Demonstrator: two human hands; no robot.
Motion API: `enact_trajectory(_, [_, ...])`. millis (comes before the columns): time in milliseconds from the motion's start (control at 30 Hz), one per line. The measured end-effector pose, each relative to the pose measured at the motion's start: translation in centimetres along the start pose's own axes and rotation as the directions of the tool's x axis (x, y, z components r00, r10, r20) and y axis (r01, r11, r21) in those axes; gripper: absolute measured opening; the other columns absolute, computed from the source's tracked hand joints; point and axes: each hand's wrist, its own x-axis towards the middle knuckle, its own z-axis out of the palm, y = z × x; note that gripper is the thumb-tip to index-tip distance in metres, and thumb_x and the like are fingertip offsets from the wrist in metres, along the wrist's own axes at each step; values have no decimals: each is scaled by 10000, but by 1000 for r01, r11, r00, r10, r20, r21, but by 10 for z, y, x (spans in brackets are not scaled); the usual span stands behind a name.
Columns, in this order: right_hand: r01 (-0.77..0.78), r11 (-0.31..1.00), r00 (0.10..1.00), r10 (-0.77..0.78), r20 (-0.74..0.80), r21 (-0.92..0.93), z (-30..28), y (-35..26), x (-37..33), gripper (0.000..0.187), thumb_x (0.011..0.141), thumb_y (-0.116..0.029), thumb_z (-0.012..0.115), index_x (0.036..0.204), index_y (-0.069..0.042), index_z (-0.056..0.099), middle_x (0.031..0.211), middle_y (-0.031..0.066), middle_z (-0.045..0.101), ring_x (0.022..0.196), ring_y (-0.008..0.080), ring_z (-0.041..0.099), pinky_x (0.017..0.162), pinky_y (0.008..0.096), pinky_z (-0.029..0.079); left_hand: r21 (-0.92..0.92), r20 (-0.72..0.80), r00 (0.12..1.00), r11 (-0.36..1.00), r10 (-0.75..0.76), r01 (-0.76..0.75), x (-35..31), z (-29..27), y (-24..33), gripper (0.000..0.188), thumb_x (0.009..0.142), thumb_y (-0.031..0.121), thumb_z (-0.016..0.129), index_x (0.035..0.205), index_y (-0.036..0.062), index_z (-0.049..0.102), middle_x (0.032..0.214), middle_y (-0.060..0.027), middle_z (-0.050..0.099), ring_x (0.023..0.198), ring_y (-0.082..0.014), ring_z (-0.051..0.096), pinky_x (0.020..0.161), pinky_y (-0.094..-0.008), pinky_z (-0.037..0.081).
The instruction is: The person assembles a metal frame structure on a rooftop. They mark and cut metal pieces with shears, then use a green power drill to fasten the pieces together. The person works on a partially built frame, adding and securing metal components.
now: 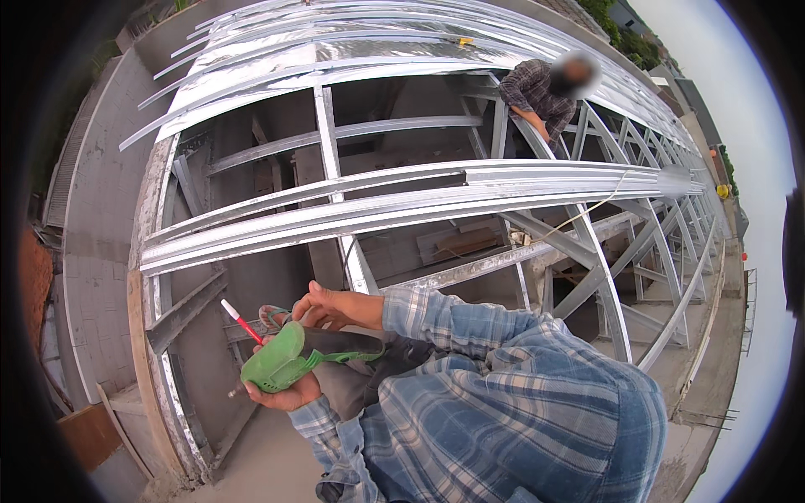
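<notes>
My left hand (289, 392) is wrapped under a green and black power drill (281, 360), whose short metal tip points to the lower left. A red and white marker (241, 323) sticks out from behind the drill's body, by the left fingertips. Above the drill's black part, my right hand (331, 307) is closed with bent fingers. Whatever those fingers hold is hidden. A looped cord or strap (272, 315) shows beside the right fingertips. Both my forearms are in blue plaid sleeves.
Long metal channels (402, 193) cross in front of me over an open metal roof frame (331, 142). Beyond, battens lie over shiny foil (260, 71). Another person in a dark plaid shirt (541, 94) leans on the frame at far right. A block wall (101, 226) stands left.
</notes>
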Motion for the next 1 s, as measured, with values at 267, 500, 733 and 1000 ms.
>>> enact_trajectory(267, [243,922,957,-176,233,-301,33,-15,31,591,987,-445,549,1425,-56,471,1290,61,591,1110,135,566,972,286,448,-31,371,910,977,-183,209,-2,1,1,716,823,543,589,1339,49,541,1336,-155,561,1202,-312,554,1003,-501,472])
enact_trajectory(500, [689,703,649,-492,-580,174,19,-38,10,333,1024,-386,481,1118,-68,513,763,58,610,681,182,629,694,366,553,11,467,860,974,-204,226,-7,27,2,674,807,529,628,1284,56,581,1464,-242,414,1167,-344,606,1009,-553,482])
enact_trajectory(733, [-455,402,779,-252,-574,-795,-47,60,-184,309,928,-170,551,1179,-11,637,941,176,685,909,284,661,826,386,496,-32,94,995,999,32,-29,9,5,46,639,830,546,588,1230,50,623,1369,-182,531,1271,-368,502,1107,-587,340])
enact_trajectory(1000, [-584,567,786,216,-579,-581,25,21,-222,311,922,-139,554,1204,-28,620,736,58,627,589,113,557,561,283,463,-92,-122,981,982,152,-164,-7,-27,72,636,815,548,616,1215,54,592,1229,-140,578,1204,-350,509,1063,-562,384])
